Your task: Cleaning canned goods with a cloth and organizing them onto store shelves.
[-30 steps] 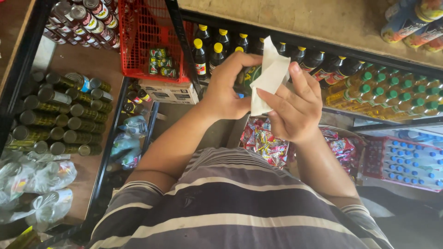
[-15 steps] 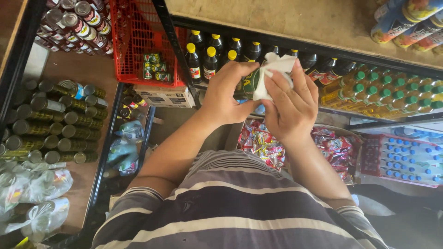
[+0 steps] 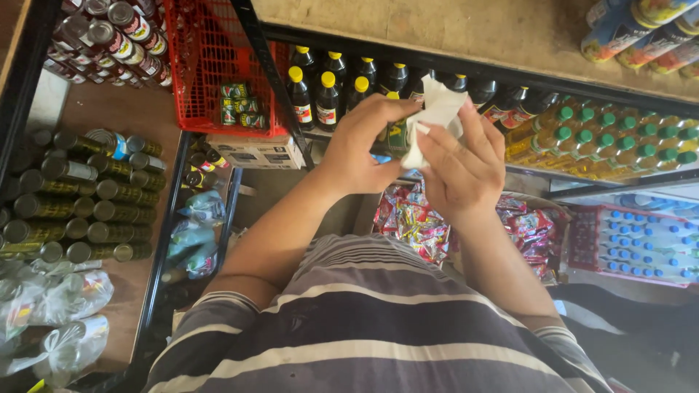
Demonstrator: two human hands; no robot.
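Shop shelving fills the view from above: dark metal shelves (image 3: 273, 80) hold one red plastic basket (image 3: 218, 69), rows of cans lying on their sides (image 3: 80, 211), too many to count, and at least six dark bottles with yellow caps (image 3: 328, 91). Green-capped bottles (image 3: 604, 135) number more than a dozen. Both hands meet over the shelf edge: the left hand (image 3: 364, 145) and right hand (image 3: 462, 171) each pinch one white crumpled paper (image 3: 437, 116) between fingers and thumb. Judged from this, the thin paper could tear or slip down among the bottles if pulled unevenly.
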